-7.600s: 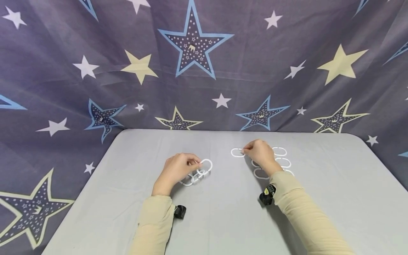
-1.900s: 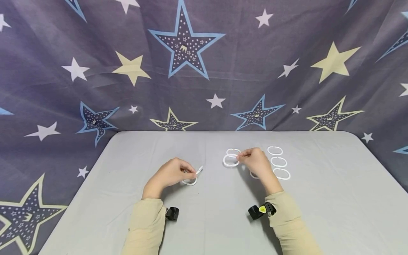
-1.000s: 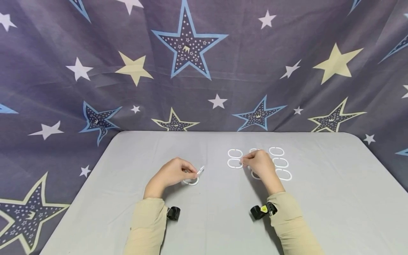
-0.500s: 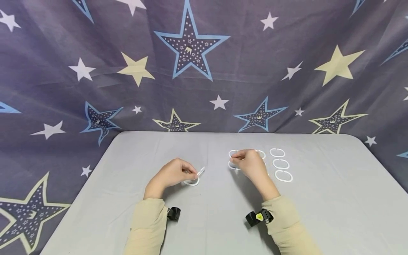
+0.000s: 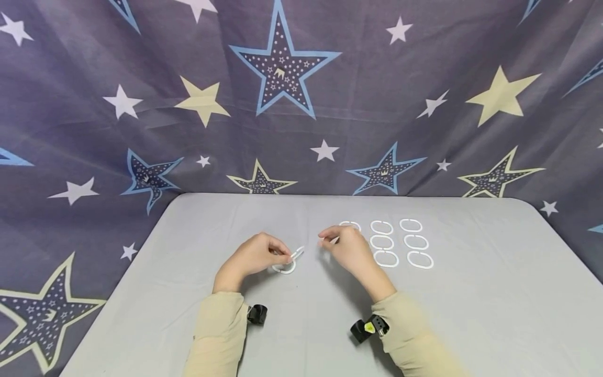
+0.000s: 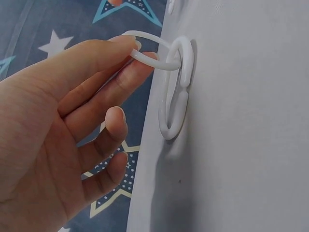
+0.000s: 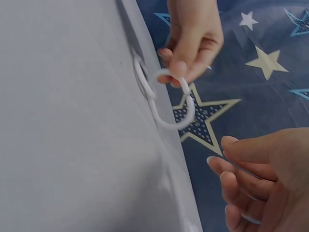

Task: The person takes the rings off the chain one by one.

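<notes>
My left hand pinches a white plastic chain link between thumb and index finger. A second white link is hooked through it and hangs down by the tabletop; whether it touches is unclear. Both links have a small split in their side. My right hand hovers to the right of them with fingers loosely bent. In the right wrist view, a gap shows between its thumb and fingers, with nothing held.
Loose white links lie flat on the grey table in columns: a right column, a middle column, and a left one whose top link shows past my right hand. A star-printed curtain hangs behind the table.
My right hand set a link down below the left column's top link, let go, and moved left toward my left hand. The left hand has kept its pinch.
</notes>
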`<state>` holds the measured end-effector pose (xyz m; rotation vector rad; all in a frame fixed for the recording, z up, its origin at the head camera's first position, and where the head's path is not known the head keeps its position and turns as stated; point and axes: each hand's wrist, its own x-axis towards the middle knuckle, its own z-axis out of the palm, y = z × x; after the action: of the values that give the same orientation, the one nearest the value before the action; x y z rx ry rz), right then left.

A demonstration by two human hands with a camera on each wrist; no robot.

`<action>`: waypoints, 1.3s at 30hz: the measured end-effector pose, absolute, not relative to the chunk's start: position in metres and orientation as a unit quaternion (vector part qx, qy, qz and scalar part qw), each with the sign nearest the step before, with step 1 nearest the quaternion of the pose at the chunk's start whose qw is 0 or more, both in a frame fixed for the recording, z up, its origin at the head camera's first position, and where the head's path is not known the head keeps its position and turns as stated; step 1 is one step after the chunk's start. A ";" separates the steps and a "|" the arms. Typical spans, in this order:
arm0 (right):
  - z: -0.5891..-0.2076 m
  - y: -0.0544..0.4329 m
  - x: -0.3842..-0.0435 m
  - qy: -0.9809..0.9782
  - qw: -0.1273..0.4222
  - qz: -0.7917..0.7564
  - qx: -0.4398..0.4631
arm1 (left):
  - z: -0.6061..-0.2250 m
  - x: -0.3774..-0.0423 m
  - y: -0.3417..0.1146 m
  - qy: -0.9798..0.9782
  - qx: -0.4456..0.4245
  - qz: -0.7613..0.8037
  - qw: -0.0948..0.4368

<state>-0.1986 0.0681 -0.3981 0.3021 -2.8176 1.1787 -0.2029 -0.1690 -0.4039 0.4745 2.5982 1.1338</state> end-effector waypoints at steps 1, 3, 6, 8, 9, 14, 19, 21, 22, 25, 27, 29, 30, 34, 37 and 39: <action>-0.400 0.065 -0.199 -0.918 0.031 0.381 0.105 | -0.404 -0.203 -0.169 0.896 0.163 0.390 0.132; -0.403 0.059 -0.200 -0.919 0.019 0.376 0.115 | -0.403 -0.203 -0.170 0.897 0.164 0.389 0.131; -0.408 0.049 -0.202 -0.918 0.005 0.375 0.126 | -0.402 -0.203 -0.171 0.898 0.165 0.388 0.130; -0.410 0.044 -0.203 -0.917 -0.001 0.378 0.130 | -0.402 -0.203 -0.172 0.897 0.166 0.387 0.131; -0.410 0.041 -0.203 -0.916 -0.004 0.380 0.132 | -0.402 -0.203 -0.172 0.897 0.167 0.387 0.130; -0.411 0.033 -0.203 -0.911 -0.018 0.390 0.133 | -0.400 -0.203 -0.176 0.896 0.168 0.390 0.127; -0.412 0.030 -0.201 -0.913 -0.013 0.385 0.132 | -0.400 -0.203 -0.178 0.897 0.166 0.389 0.126; -0.412 0.030 -0.201 -0.914 -0.009 0.384 0.132 | -0.400 -0.203 -0.179 0.898 0.164 0.389 0.125; -0.413 0.030 -0.201 -0.914 -0.008 0.385 0.133 | -0.399 -0.203 -0.179 0.898 0.164 0.389 0.125; -0.413 0.031 -0.201 -0.913 -0.005 0.386 0.133 | -0.399 -0.203 -0.179 0.898 0.164 0.391 0.123; -0.414 0.031 -0.201 -0.913 -0.003 0.386 0.131 | -0.400 -0.204 -0.180 0.897 0.166 0.392 0.121; -0.414 0.031 -0.200 -0.913 -0.001 0.387 0.130 | -0.401 -0.204 -0.181 0.897 0.168 0.391 0.118; -0.414 0.032 -0.200 -0.913 0.000 0.386 0.129 | -0.401 -0.204 -0.182 0.897 0.167 0.392 0.117; -0.415 0.032 -0.200 -0.913 0.000 0.387 0.125 | -0.403 -0.205 -0.190 0.900 0.161 0.388 0.117; -0.415 0.032 -0.201 -0.914 0.000 0.388 0.123 | -0.404 -0.205 -0.196 0.904 0.154 0.379 0.123; -0.416 0.031 -0.201 -0.913 -0.001 0.388 0.122 | -0.405 -0.205 -0.200 0.905 0.156 0.374 0.132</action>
<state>-0.2015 0.0311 -0.4156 0.3841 -2.8711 1.2202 -0.2046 -0.2001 -0.4052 0.4538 2.6250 1.0840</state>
